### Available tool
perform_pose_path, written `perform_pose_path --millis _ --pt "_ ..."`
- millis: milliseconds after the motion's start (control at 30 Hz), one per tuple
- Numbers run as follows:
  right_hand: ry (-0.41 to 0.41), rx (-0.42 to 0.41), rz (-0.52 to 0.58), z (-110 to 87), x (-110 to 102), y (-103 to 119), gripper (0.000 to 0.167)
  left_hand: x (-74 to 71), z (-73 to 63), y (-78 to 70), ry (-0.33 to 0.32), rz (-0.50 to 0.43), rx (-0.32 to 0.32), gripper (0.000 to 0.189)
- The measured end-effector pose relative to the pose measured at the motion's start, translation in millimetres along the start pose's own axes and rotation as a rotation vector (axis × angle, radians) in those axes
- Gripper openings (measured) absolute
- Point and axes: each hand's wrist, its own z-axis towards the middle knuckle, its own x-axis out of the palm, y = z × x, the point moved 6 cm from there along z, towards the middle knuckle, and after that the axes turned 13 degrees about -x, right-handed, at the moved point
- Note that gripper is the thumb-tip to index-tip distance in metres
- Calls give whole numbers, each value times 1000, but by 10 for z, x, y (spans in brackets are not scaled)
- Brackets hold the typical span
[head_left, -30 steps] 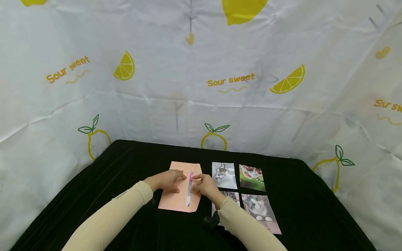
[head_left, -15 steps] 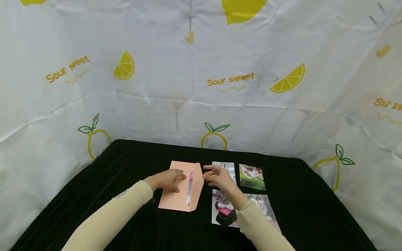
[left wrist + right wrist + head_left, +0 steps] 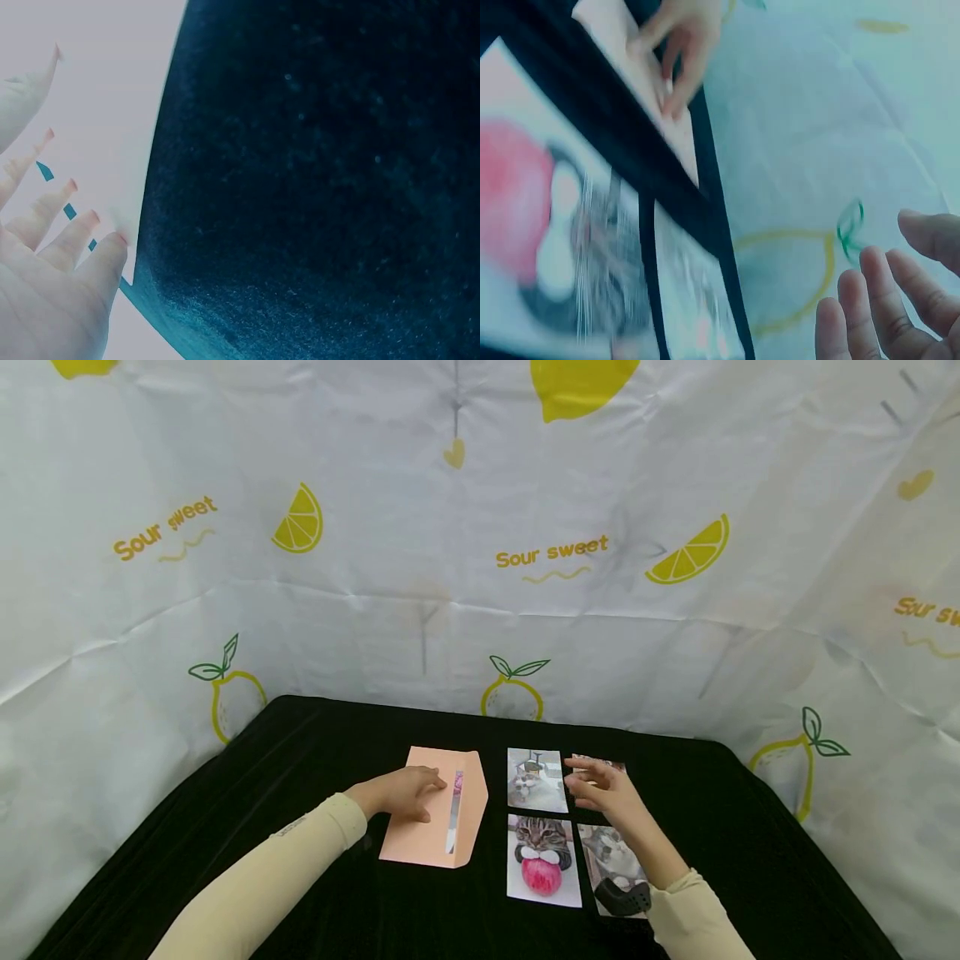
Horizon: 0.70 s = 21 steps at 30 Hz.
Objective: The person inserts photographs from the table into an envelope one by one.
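Observation:
My left hand (image 3: 401, 792) rests on a pink envelope (image 3: 401, 845), its fingers spread over the left part. The envelope's pointed flap (image 3: 474, 810) lies unfolded to the right. A narrow strip of a photo (image 3: 453, 818), pink and grey, shows in the opening. In the left wrist view the fingers (image 3: 105, 262) lie along the envelope's pale edge. My right hand (image 3: 611, 797) hovers over the upper right photo (image 3: 620, 767), hiding most of it. Its fingers are loosely extended and hold nothing, as the right wrist view also shows.
Three other photos lie right of the envelope: a grey cat (image 3: 531, 785), a tabby with a pink ball (image 3: 542, 860), and a grey-and-white cat (image 3: 611, 852) partly behind the wrist device (image 3: 622, 900). A black cloth (image 3: 315, 893) covers the table. A lemon-print curtain (image 3: 375, 635) stands behind.
My right hand has left the envelope and moved right, across the photos to the upper right one. The flap it touched now lies spread out. The left hand has stayed put.

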Motion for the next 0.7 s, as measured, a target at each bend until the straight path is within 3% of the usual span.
perform_pose_path --millis 200,333,700 --pt "-71 62 -124 -207 -407 -207 54 -1 -5 -1 0 3 1 55" --pt "-67 85 -188 -338 -626 -382 55 1 4 -3 1 0 0 55" --pt "-27 283 -280 -568 -880 -883 55 7 8 5 -1 5 3 55"
